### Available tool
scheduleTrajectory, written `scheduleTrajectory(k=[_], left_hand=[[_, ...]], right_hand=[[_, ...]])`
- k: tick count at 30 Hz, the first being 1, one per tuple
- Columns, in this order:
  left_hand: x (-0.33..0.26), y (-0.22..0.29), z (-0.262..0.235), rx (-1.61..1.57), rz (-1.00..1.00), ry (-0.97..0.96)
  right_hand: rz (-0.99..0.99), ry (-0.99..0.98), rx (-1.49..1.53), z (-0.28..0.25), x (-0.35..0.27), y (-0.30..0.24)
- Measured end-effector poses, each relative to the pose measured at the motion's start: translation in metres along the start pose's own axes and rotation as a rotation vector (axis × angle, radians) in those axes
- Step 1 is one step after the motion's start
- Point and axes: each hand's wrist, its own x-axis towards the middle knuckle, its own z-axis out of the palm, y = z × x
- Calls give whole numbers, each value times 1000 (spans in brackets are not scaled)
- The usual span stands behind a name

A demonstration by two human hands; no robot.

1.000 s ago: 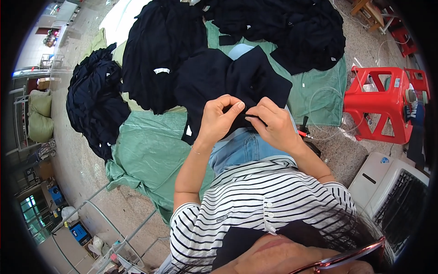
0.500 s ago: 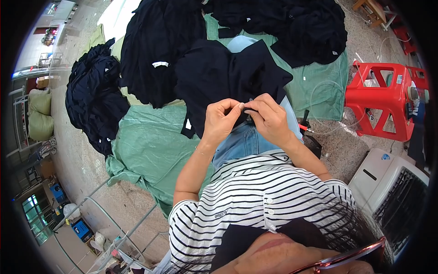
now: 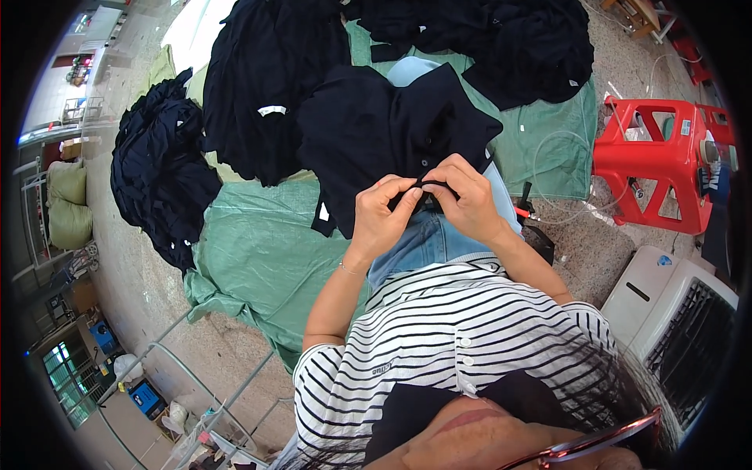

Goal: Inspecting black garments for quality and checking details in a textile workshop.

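Observation:
A dark navy garment (image 3: 352, 117) with small buttons down its front lies over my lap, its near edge raised between my hands. My left hand (image 3: 385, 210) pinches that edge between thumb and fingers. Close beside it, my right hand (image 3: 464, 196) grips the same edge, and the fingertips of both hands almost meet. A button (image 3: 425, 164) shows on the cloth just beyond my fingers. Beneath the garment are my light blue jeans (image 3: 411, 247). What exactly lies between the fingertips is too small to make out.
Piles of dark garments (image 3: 274, 70) with white labels lie ahead on a green plastic sheet (image 3: 266, 243); another heap (image 3: 157, 172) is at the left. To the right stand a red plastic stool (image 3: 650, 172) and a white air cooler (image 3: 654, 294). Metal tubing (image 3: 188, 368) runs at lower left.
My fingers have shifted slightly along the garment's edge, and more of the dark edge shows between them. A button beyond my hands is now plainer. Both hands keep their hold.

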Motion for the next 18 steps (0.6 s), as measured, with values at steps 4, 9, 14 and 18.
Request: scheduleTrajectory(k=[4,9,14,18], left_hand=[[-2,2,3,90,79,12],[-7,-3,8,27,107,80],[-11,-5,15,-221,-111,135],[-11,-5,18,-321,-272,162]], right_hand=[[114,-54,77,-1,-1,-1],[339,-93,283,2,-1,4],[552,-89,504,9,-5,15],[704,-160,594,11,-2,17]])
